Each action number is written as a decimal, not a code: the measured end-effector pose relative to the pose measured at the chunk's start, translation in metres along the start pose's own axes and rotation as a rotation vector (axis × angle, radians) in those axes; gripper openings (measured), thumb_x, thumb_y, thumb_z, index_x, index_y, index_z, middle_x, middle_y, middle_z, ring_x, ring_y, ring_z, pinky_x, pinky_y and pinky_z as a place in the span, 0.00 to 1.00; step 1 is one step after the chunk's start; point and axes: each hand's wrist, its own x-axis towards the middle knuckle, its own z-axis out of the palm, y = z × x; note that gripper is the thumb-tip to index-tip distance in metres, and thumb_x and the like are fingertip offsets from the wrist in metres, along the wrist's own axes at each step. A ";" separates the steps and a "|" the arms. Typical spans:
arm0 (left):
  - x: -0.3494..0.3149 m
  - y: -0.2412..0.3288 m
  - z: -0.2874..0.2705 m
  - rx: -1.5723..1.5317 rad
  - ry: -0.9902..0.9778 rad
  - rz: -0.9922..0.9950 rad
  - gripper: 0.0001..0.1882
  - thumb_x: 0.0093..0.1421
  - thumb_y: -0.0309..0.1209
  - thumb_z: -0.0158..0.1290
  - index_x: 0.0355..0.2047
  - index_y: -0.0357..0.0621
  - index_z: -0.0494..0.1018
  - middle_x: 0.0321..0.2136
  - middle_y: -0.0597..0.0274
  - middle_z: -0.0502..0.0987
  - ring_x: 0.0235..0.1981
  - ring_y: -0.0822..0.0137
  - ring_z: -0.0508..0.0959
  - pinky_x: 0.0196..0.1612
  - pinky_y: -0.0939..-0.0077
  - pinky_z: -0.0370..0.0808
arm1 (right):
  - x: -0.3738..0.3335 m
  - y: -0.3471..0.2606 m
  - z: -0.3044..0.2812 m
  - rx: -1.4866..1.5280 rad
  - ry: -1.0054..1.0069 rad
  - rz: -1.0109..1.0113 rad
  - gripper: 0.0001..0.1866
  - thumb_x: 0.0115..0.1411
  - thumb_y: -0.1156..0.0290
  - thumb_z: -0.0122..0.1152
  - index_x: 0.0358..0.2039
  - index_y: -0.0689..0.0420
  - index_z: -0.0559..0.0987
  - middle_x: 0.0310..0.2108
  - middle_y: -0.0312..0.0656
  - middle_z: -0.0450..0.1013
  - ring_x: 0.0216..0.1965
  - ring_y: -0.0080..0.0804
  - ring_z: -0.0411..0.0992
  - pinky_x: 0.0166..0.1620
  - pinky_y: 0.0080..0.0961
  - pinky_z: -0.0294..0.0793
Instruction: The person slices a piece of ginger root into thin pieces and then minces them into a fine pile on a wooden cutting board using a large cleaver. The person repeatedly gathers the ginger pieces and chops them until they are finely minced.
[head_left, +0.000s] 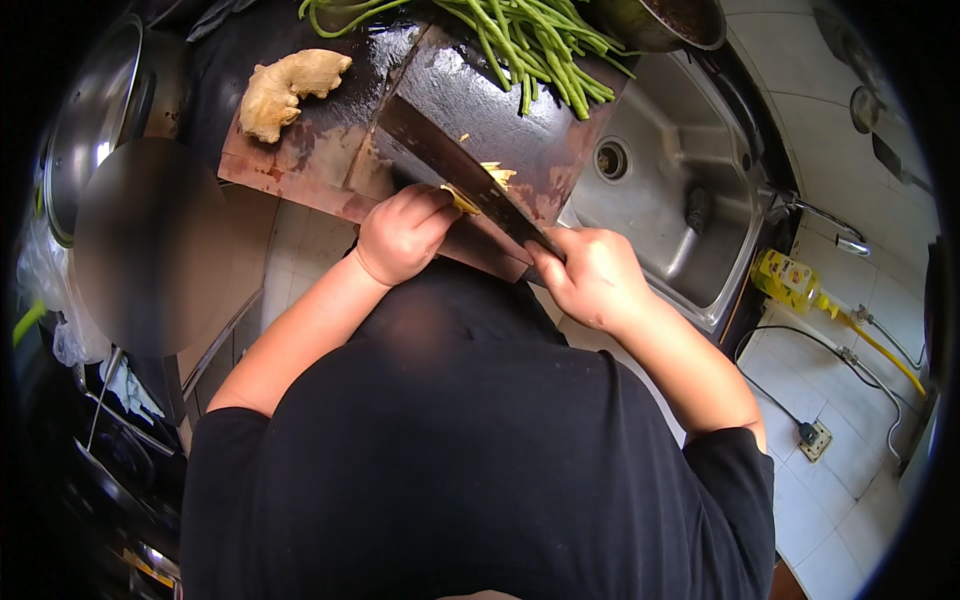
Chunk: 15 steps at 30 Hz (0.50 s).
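Counter check: both grips closed up

So the sink is right of it, with green beans piled along the far side. Your knife slants over the front, handle wrapped in your right hand. Big ginger knob off to the left. Your left hand is pinching a small yellow piece just beside the blade; thin pale strips lie past it.

the cut strips are pale yellow; the knife blade is dark. the ginger root is tan, the beans green, the shirt plain black.
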 end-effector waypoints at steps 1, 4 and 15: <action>-0.001 -0.001 0.000 -0.009 0.010 0.002 0.14 0.40 0.20 0.56 0.31 0.41 0.76 0.32 0.59 0.76 0.35 0.58 0.77 0.35 0.69 0.76 | -0.003 -0.004 -0.006 0.023 -0.031 0.021 0.12 0.57 0.63 0.53 0.29 0.60 0.77 0.22 0.54 0.72 0.27 0.56 0.72 0.33 0.46 0.71; -0.002 -0.002 -0.002 -0.018 0.021 0.007 0.14 0.39 0.19 0.58 0.30 0.40 0.76 0.32 0.58 0.76 0.34 0.56 0.77 0.35 0.67 0.76 | -0.006 -0.007 -0.015 -0.031 -0.122 0.055 0.13 0.58 0.62 0.53 0.29 0.60 0.77 0.21 0.55 0.72 0.27 0.56 0.72 0.33 0.46 0.71; -0.004 -0.003 0.002 0.015 0.015 -0.001 0.14 0.43 0.22 0.54 0.34 0.42 0.77 0.34 0.61 0.76 0.35 0.60 0.77 0.36 0.71 0.77 | -0.001 -0.016 -0.012 -0.055 -0.181 0.120 0.15 0.59 0.61 0.53 0.26 0.60 0.77 0.22 0.55 0.73 0.28 0.56 0.72 0.34 0.45 0.72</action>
